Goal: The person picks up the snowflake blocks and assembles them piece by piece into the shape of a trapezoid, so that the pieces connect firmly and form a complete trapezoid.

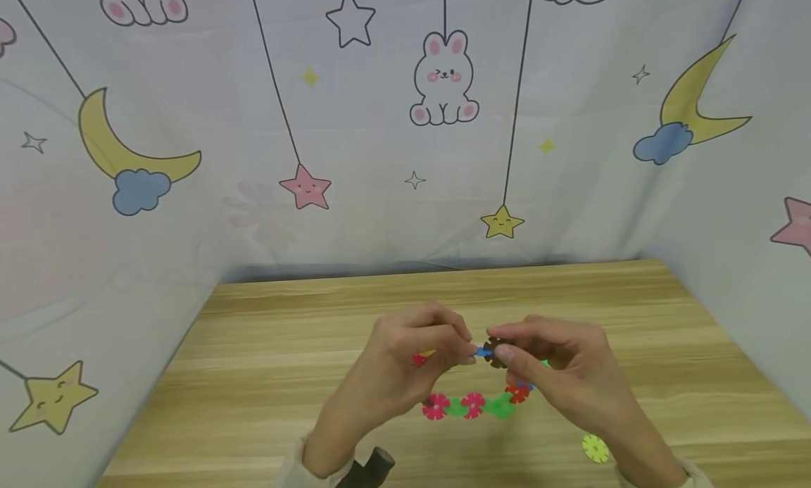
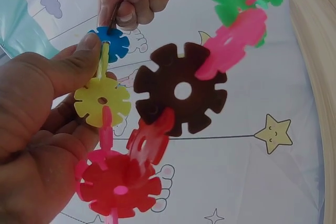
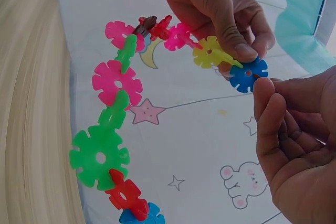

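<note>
My left hand [image 1: 412, 354] pinches the end of a chain of notched plastic discs, where a blue disc [image 3: 242, 81] joins a yellow one [image 2: 86, 103]. My right hand [image 1: 564, 361] pinches a brown disc [image 1: 493, 352] between thumb and fingers, its edge against the blue disc. How deep the slots interlock there, I cannot tell. The chain loops below both hands with pink discs [image 3: 116, 72], green discs [image 3: 86, 153], a red disc [image 3: 123, 195] and a second brown disc [image 2: 157, 77]. Fingers hide part of the chain in the head view.
A loose yellow-green disc [image 1: 595, 448] lies on the wooden table [image 1: 266, 375] beside my right forearm. A black cylindrical object [image 1: 379, 465] shows at my left wrist. Printed cloth [image 1: 380, 136] encloses the table at the back and sides.
</note>
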Available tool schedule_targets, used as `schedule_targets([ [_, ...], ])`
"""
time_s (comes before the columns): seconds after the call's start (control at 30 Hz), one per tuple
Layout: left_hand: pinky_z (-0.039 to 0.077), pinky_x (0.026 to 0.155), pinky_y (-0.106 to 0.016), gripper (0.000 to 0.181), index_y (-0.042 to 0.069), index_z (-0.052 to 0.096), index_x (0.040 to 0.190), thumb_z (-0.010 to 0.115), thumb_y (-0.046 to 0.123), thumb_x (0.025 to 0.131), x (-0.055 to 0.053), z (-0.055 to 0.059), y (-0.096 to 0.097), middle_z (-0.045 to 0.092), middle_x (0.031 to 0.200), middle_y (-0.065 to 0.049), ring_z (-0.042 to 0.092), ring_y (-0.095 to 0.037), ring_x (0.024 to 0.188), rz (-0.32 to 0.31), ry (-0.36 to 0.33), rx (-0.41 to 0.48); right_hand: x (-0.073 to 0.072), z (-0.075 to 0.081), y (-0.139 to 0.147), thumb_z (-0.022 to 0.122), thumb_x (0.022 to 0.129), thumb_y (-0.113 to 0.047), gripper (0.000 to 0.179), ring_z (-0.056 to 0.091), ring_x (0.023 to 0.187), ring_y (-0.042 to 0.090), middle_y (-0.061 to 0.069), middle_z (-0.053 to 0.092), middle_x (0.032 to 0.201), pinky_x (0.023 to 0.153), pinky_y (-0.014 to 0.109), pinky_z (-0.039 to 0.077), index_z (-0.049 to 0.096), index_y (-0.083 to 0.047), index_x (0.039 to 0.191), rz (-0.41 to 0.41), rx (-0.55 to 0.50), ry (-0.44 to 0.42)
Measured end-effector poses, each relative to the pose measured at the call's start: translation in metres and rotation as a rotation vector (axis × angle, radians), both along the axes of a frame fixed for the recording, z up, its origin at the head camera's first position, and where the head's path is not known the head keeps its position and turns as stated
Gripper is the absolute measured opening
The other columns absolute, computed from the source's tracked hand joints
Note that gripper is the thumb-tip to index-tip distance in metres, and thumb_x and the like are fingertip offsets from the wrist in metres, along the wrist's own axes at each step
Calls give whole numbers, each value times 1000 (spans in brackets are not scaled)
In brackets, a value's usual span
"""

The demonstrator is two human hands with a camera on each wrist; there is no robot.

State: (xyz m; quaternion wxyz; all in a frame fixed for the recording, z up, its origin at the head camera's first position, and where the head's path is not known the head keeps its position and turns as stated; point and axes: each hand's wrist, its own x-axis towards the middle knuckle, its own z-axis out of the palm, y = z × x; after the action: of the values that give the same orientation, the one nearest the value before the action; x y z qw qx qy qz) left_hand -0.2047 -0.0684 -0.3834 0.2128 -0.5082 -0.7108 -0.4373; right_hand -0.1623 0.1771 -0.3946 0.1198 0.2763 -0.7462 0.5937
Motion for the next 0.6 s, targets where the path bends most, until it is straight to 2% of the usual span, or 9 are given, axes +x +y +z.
schedule_targets([
  [0.13, 57, 76, -13, 14, 11, 78, 88, 84, -1, 89, 0, 1, -1, 73, 94, -1, 70, -10, 81, 1, -15, -8, 0, -1, -2, 71, 93, 16, 28, 68, 60, 20, -4, 78, 90, 57, 32, 60, 78, 1, 116, 4, -1, 14],
  [0.3, 60, 82, -18, 12, 11, 77, 99, 85, 6, 91, 0, 4, -4, 76, 98, -1, 71, -9, 88, 37, -118, -61, -2, -4, -6, 71, 95, 12, 34, 68, 61, 16, -2, 76, 87, 59, 30, 60, 74, -4, 125, 1, -26, 39],
  [0.4, 61, 90, -22, 23, 13, 77, 111, 87, 13, 91, 1, 5, -4, 79, 106, 2, 73, -10, 99, 76, -150, -110, -3, -6, -9, 70, 96, 12, 37, 69, 61, 14, -2, 74, 84, 58, 30, 60, 69, -3, 130, 6, -51, 34],
  [0.5, 60, 100, -26, 36, 14, 76, 120, 91, 17, 88, 1, 3, -2, 78, 115, 2, 73, -12, 112, 91, -152, -142, -4, -7, -10, 69, 97, 12, 39, 71, 62, 14, -4, 74, 84, 59, 30, 61, 65, -2, 133, 2, -60, 16],
  [0.6, 59, 100, -25, 42, 13, 75, 123, 93, 17, 85, 2, 0, 2, 77, 117, 2, 71, -13, 114, 90, -138, -161, -3, -8, -11, 68, 98, 11, 39, 71, 63, 14, -4, 74, 83, 61, 31, 62, 63, -1, 135, 3, -67, -5],
])
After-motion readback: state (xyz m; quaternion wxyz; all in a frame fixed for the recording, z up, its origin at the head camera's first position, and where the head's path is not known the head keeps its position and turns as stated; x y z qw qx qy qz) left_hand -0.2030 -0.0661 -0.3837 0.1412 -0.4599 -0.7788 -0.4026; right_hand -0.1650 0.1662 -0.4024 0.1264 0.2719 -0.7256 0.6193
